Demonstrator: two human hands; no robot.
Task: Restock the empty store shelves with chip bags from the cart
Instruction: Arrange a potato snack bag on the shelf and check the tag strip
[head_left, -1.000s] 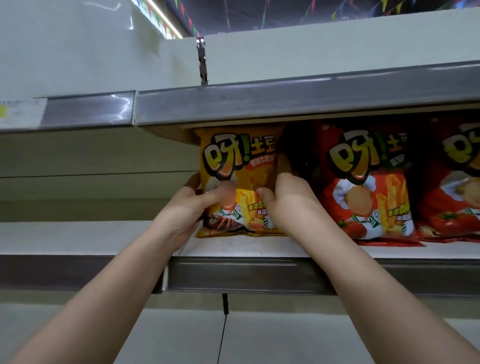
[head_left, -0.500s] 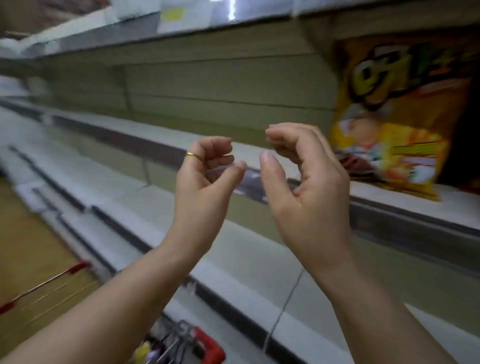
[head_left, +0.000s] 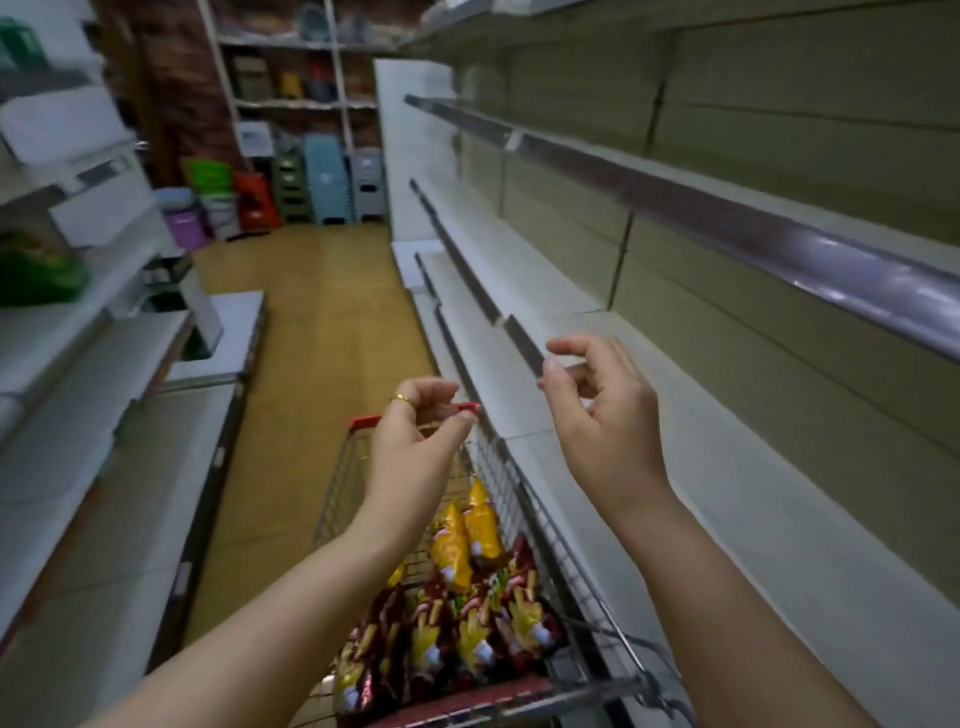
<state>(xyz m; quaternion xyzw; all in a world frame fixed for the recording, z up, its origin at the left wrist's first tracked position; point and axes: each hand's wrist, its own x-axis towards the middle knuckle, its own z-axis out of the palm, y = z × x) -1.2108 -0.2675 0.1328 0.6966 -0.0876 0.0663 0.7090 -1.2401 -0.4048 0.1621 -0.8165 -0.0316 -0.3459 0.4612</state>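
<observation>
A wire shopping cart with red trim stands below me in the aisle, close against the shelving on the right. Several yellow and red chip bags lie piled inside it. My left hand hovers above the cart's far end, fingers loosely curled and holding nothing, a gold ring on one finger. My right hand hangs in the air to the right, over the cart's edge and a low shelf, fingers loosely curled and empty too. The bare white shelves run along the right side.
The wooden-floored aisle stretches ahead. White shelving and counters line the left. Stacked plastic stools and buckets stand at the far end beneath racks of goods.
Both hands let go of the yellow chip bag on the upper shelf and drew back. My view swung left and down from the shelf to the aisle and the cart.
</observation>
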